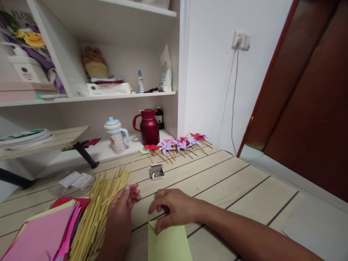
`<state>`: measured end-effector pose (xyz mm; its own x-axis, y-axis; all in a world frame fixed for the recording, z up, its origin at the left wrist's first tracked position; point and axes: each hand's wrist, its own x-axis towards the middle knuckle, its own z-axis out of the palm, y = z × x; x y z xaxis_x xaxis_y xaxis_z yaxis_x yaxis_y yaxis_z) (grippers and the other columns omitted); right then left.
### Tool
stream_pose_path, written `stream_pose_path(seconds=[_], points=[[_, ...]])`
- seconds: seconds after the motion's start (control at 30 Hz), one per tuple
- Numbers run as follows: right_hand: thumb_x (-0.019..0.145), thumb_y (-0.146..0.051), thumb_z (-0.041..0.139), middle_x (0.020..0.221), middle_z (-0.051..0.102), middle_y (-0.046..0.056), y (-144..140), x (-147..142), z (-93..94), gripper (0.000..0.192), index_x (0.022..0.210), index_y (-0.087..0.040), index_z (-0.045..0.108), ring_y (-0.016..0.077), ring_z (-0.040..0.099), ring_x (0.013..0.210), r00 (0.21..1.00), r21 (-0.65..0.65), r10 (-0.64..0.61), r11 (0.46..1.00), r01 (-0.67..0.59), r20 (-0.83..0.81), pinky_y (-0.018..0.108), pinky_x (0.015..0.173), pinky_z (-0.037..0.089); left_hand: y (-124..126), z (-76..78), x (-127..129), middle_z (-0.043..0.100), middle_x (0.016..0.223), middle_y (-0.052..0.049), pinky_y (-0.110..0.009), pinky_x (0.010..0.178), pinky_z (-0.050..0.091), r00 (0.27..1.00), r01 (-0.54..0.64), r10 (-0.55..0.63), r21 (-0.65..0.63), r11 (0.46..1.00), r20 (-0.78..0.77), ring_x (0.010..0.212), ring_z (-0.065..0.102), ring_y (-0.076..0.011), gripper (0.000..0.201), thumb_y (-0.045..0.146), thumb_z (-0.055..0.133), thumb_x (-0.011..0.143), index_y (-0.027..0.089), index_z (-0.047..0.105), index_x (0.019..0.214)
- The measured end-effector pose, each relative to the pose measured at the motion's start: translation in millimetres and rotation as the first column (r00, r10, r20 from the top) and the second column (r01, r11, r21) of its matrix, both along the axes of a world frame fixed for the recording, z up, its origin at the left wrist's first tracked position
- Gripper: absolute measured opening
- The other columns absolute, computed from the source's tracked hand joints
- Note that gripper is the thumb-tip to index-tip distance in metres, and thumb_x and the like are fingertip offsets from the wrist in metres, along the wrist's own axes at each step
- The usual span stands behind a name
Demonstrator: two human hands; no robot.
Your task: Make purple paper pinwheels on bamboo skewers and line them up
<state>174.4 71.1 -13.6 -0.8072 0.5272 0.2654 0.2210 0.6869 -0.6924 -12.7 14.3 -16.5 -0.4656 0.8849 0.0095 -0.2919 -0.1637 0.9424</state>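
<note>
A light green sheet of paper (170,244) lies at the front edge, with a small fold or crease at its upper left corner. My right hand (175,208) arches over that corner, thumb against the paper and fingers bent, apart from the thumb. Left of it, my left hand (122,206) is turned partly palm up with loosely curled fingers; nothing shows in it. Beside my left hand spreads a pile of thin yellowish sticks (94,212). A small open box (157,172) with a shiny inside stands beyond both hands.
Stacked coloured paper (40,232) lies at the left, near a clear container (73,181) with white packets. Several paper pinwheels (181,145) on sticks lie at the far edge. Behind stand a spotted cup (117,139) and a red jug (149,128). A white shelf (152,95) rises above.
</note>
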Motion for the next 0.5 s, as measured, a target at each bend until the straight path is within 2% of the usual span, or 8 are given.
stream_pose_path(seconds=[0.1, 0.2, 0.3, 0.37, 0.43, 0.5], points=[[0.062, -0.038, 0.088, 0.081, 0.057, -0.002, -1, -5, -7.4, 0.027, 0.085, -0.026, 0.079, 0.0116, 0.052, 0.066, 1.000, -0.013, -0.015, 1.000, 0.015, -0.010, 0.022, 0.062, 0.040, -1, -1.1, 2, 0.071, 0.072, -0.002, -0.025, 0.069, 0.052, 1.000, 0.009, -0.009, 0.005, 1.000, -0.010, 0.069, 0.062, -0.0135, 0.037, 0.048, 0.075, 0.072, 0.014, 0.073, 0.084], [0.064, -0.031, 0.087, 0.083, 0.056, -0.002, 1, -7, -11.8, 0.016, 0.071, -0.022, 0.076, 0.0102, 0.051, 0.065, 0.995, -0.190, -0.028, 0.982, 0.009, -0.100, 0.022, 0.060, 0.041, -2, -0.2, 4, 0.070, 0.071, -0.002, -0.024, 0.070, 0.052, 1.000, 0.002, -0.002, -0.004, 1.000, -0.009, 0.068, 0.062, -0.0132, 0.035, 0.047, 0.077, 0.072, 0.013, 0.073, 0.084], [0.059, -0.025, 0.088, 0.076, 0.057, -0.002, 4, -7, -10.5, 0.020, 0.067, -0.019, 0.071, 0.0109, 0.052, 0.065, 0.972, -0.448, -0.080, 0.894, -0.028, -0.220, 0.022, 0.060, 0.040, -3, 2.4, 4, 0.071, 0.071, -0.002, -0.024, 0.069, 0.052, 1.000, -0.019, 0.019, -0.018, 1.000, 0.004, 0.068, 0.063, -0.0134, 0.034, 0.045, 0.078, 0.071, 0.014, 0.074, 0.083], [0.062, -0.031, 0.086, 0.064, 0.054, -0.004, 4, -6, -6.3, 0.025, 0.067, -0.018, 0.066, 0.0095, 0.046, 0.057, 0.952, -0.574, -0.143, 0.818, -0.040, -0.271, 0.021, 0.054, 0.035, -2, 3.8, 3, 0.072, 0.072, -0.002, -0.024, 0.070, 0.053, 0.999, -0.035, 0.036, -0.029, 0.999, 0.023, 0.069, 0.064, -0.0135, 0.030, 0.041, 0.079, 0.070, 0.014, 0.074, 0.083], [0.067, -0.042, 0.082, 0.058, 0.049, -0.007, 5, -5, 0.1, 0.032, 0.070, -0.018, 0.061, 0.0079, 0.039, 0.052, 0.925, -0.630, -0.212, 0.776, -0.037, -0.315, 0.020, 0.050, 0.029, 0, 4.9, 2, 0.075, 0.080, -0.003, -0.025, 0.076, 0.054, 0.997, -0.044, 0.047, -0.047, 0.998, 0.060, 0.075, 0.067, -0.0142, 0.025, 0.037, 0.077, 0.073, 0.016, 0.074, 0.086], [0.070, -0.051, 0.078, 0.058, 0.048, -0.007, 5, -3, 7.8, 0.039, 0.074, -0.019, 0.057, 0.0073, 0.037, 0.051, 0.886, -0.641, -0.277, 0.767, -0.030, -0.373, 0.020, 0.050, 0.027, 1, 7.0, 0, 0.077, 0.092, -0.006, -0.029, 0.084, 0.055, 0.994, -0.023, 0.032, -0.082, 0.996, 0.106, 0.087, 0.070, -0.0171, 0.026, 0.040, 0.069, 0.080, 0.017, 0.075, 0.090]])
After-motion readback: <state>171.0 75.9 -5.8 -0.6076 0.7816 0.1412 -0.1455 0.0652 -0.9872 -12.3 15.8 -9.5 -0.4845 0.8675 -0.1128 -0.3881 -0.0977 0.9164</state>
